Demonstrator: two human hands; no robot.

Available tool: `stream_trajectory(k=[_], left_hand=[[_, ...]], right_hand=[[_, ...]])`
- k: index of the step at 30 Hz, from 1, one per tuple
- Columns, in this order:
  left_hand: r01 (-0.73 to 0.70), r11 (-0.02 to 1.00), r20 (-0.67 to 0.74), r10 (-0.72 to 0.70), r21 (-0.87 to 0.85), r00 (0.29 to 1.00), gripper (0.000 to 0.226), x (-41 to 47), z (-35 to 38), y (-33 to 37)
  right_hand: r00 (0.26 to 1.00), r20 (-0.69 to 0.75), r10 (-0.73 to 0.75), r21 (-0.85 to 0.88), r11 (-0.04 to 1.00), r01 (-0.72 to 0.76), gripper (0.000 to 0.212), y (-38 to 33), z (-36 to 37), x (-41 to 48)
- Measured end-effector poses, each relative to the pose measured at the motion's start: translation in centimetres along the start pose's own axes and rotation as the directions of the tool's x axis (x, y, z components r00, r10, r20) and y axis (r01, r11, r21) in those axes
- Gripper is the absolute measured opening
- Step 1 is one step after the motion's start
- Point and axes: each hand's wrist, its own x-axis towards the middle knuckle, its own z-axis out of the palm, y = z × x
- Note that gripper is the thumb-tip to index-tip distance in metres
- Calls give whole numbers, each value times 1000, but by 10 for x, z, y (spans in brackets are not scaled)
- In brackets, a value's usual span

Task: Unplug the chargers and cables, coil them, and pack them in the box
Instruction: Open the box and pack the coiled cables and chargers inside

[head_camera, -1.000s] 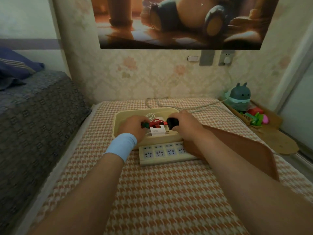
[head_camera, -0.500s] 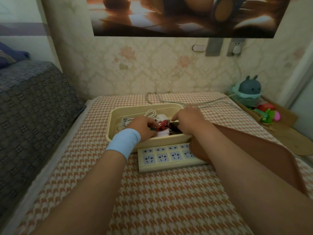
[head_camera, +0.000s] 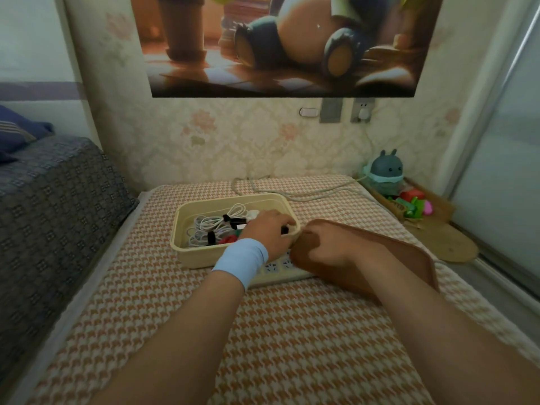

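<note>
Fingers at risk where lid meets box

We've got the left hand (head_camera: 268,232) reaching down into the cream box (head_camera: 198,258) at its right end. The wrist bends over the front wall and the fingers curl onto a black charger (head_camera: 285,229). White coiled cables (head_camera: 210,226) lie tied up in the box's left half. The right hand (head_camera: 318,244) sits knuckles-up on the brown lid (head_camera: 394,244) just beside the box, fingers tucked at its edge; gripping or only resting, we can't tell. Our worry: swing that lid over before the left hand clears and it pinches fingers, or jams on a charger standing proud. The power strip (head_camera: 277,266) lies under both wrists, so a careless pull could drag it too.
</note>
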Motion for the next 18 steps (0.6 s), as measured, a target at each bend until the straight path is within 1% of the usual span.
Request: stream_trajectory(k=[2, 3, 4, 6, 7, 8, 11, 13, 15, 18], left_hand=[[-51, 994, 124, 39, 94, 992, 45, 0, 13, 18], [-79, 986, 183, 51, 146, 982, 50, -1, 18, 25], [-108, 974, 223, 62, 198, 973, 55, -2, 22, 32], [-175, 929, 245, 95, 326, 965, 62, -3, 28, 41], [-197, 906, 247, 107, 375, 963, 62, -3, 31, 45], [-205, 899, 256, 108, 387, 961, 61, -2, 34, 47], [-164, 938, 294, 70, 307, 953, 53, -2, 40, 55], [-160, 952, 274, 86, 261, 958, 50, -2, 41, 59], [-170, 968, 219, 129, 183, 967, 50, -2, 39, 60], [-187, 979, 45, 184, 78, 982, 51, -2, 31, 60]], right_hand=[[993, 92, 70, -72, 995, -64, 89, 14, 3, -20], [983, 133, 125, -134, 985, -107, 99, 21, 7, -27], [973, 157, 170, -178, 974, -142, 103, 29, 13, -33], [964, 171, 204, -188, 967, -171, 99, 43, 23, -42], [967, 166, 193, -176, 971, -164, 94, 47, 27, -47], [973, 152, 176, -171, 974, -149, 88, 50, 29, -50], [988, 80, 134, -204, 972, -115, 74, 57, 30, -55], [992, 17, 127, -241, 963, -119, 68, 59, 25, -55], [989, -74, 127, -277, 950, -142, 67, 61, 19, -57], [958, -270, 101, -322, 928, -188, 58, 67, 14, -56]])
